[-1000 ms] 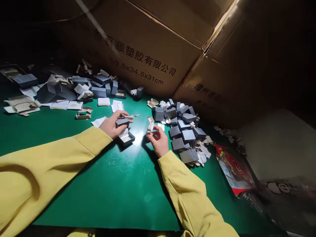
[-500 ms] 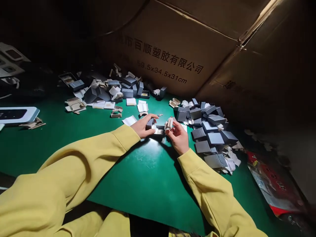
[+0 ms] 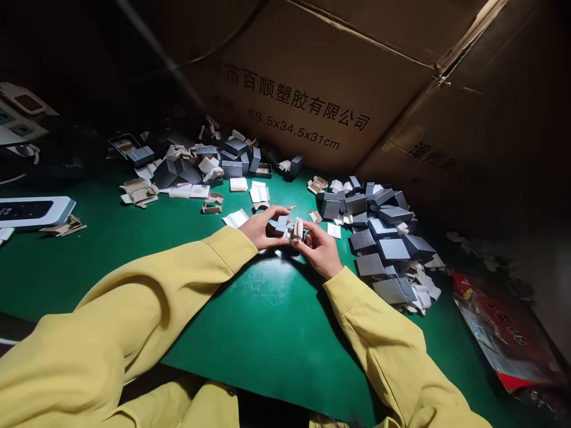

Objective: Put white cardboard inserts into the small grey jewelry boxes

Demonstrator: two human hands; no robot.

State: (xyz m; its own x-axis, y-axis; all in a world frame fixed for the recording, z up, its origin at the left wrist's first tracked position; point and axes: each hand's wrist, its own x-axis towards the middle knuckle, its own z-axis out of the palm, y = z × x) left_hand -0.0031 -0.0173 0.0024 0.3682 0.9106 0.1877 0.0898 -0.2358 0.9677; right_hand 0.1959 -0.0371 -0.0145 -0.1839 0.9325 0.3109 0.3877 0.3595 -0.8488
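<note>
Near the middle of the green table, my left hand (image 3: 266,228) is closed round a small dark grey box (image 3: 281,224), thumb toward me and fingers on the far side. My right hand (image 3: 320,248) pinches a folded piece of white and brown card (image 3: 297,229) close against the box's right side. The two hands almost meet. What lies between and under their fingertips is partly hidden. Just left of my left hand lies a white paper slip (image 3: 236,218). A small white folded leaflet (image 3: 333,230) rests right of my right fingers.
A heap of grey boxes (image 3: 394,249) with paper scraps lies to the right. Another pile of boxes and card (image 3: 181,169) is at the back left. Large cardboard cartons (image 3: 285,77) wall the back. A red plastic bag (image 3: 508,333) lies far right, a white device (image 3: 35,211) far left.
My right hand has moved left with the folded card, bringing it up to the box. My left hand still holds the box, which now sits tilted differently. The view has shifted slightly.
</note>
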